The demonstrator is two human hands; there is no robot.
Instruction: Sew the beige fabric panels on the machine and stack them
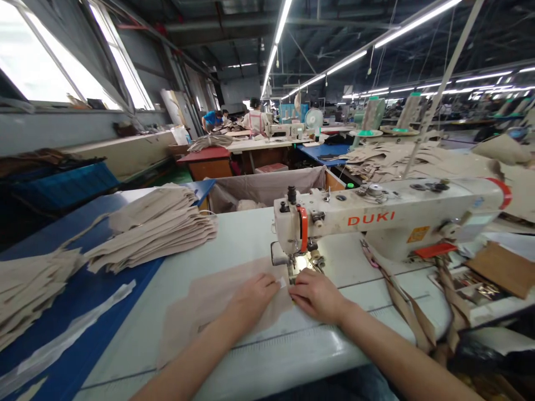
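A beige fabric piece lies flat on the pale sewing table, its right edge under the needle of a white DUKI sewing machine. My left hand rests on the fabric, fingertips pinching a small white label just in front of the presser foot. My right hand presses down beside it, fingers curled onto the fabric right below the needle. The two hands nearly touch.
Stacks of cut beige pieces sit on a blue surface to the left. A cloth-lined bin stands behind the table. Beige straps hang off the right edge. More sewing stations and workers fill the background.
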